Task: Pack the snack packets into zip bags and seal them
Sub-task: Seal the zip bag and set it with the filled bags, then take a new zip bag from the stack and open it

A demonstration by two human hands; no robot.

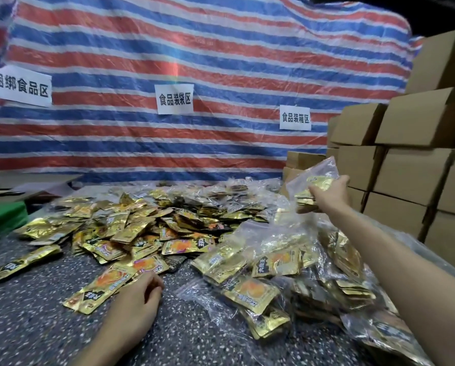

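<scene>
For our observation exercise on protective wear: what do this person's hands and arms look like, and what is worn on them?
Both the left hand and right hand are bare, ungloved. The forearms are bare too: no sleeves, watch, bracelets or rings show.

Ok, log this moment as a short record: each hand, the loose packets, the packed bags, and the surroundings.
left hand: rests on the speckled table, fingers beside a loose packet
right hand: grips a filled zip bag at the far right
snack packets: heaped loose across mid table
packed bags: piled at right
cardboard boxes: stacked at right
backdrop: striped tarp with three paper signs
</scene>
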